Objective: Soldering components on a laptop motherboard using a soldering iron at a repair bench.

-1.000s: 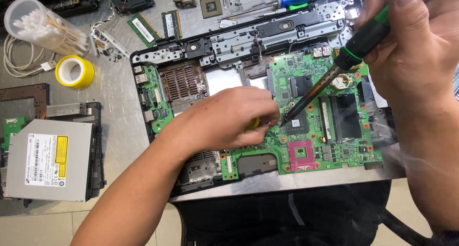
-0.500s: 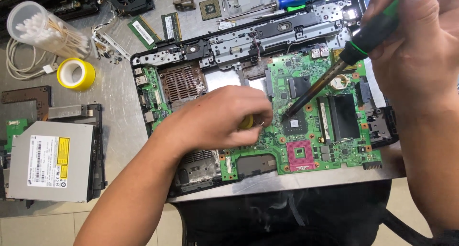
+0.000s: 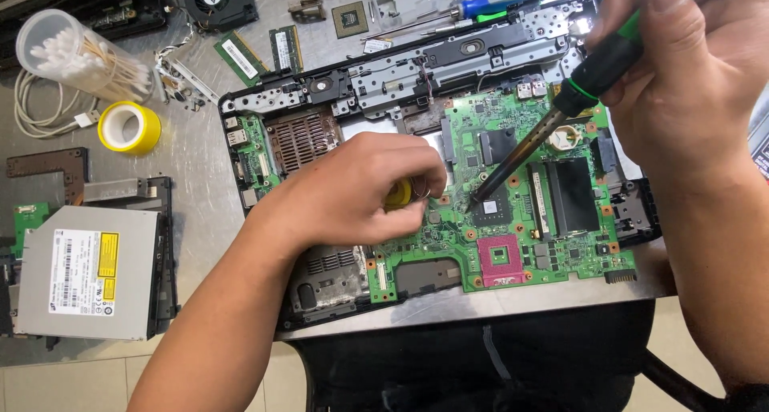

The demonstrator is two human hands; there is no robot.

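Note:
A green laptop motherboard (image 3: 561, 244) lies in an opened laptop base (image 3: 416, 76) on a metal bench. My right hand (image 3: 681, 84) grips a soldering iron (image 3: 553, 124) with a black and green handle; its tip touches the board beside a black chip (image 3: 490, 210). My left hand (image 3: 352, 192) rests on the board's left part, fingers curled around a small yellow spool (image 3: 398, 194) with thin wire sticking out toward the tip.
Left of the laptop lie an optical drive (image 3: 88, 272), a yellow tape roll (image 3: 128, 128), a tub of cotton swabs (image 3: 72, 56) and a white cable (image 3: 32, 116). Memory sticks (image 3: 240, 56), a fan (image 3: 212, 0), a chip (image 3: 350, 18) and a blue screwdriver (image 3: 497, 0) sit behind. The bench edge (image 3: 481, 308) runs just below the laptop.
The iron's tip has slid slightly down and left on the board toward the black chip. My left hand has stayed in place with the spool.

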